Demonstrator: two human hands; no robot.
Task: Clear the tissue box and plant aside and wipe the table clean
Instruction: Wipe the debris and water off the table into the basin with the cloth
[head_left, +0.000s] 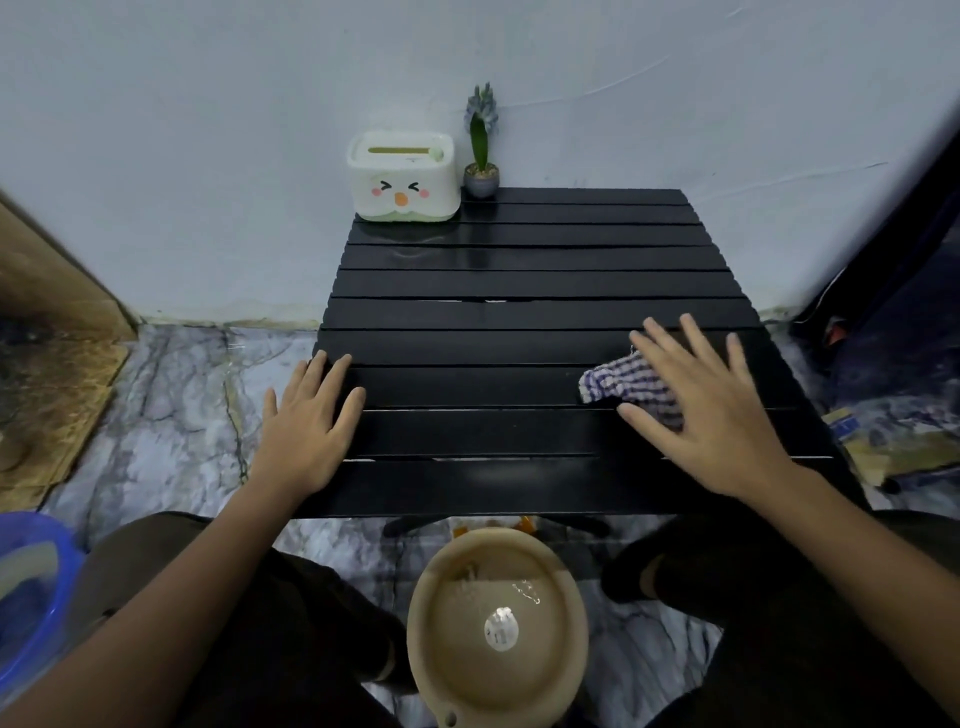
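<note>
Near, on the floor btwn the knees: tan basin (496, 618) w/ water. On the bench (519, 317), left hand (306, 426) lies flat at the near-left edge, fingers apart, holding nothing. Right hand (711, 410) presses the checked cloth (631, 387) at near right, fingers spread flat over it. Far-left corner: tissue box (404, 176) w/ plant (482, 150) just beside, by the wall. Wipe along the slats w/ even pressure, left hand bracing; overlap passes, stop short of the box.

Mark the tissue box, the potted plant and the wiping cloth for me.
tissue box (402, 189), head view, on its front face.
potted plant (481, 179), head view, on the grey pot.
checked cloth (621, 382), head view, on the part showing beside the right hand.
</note>
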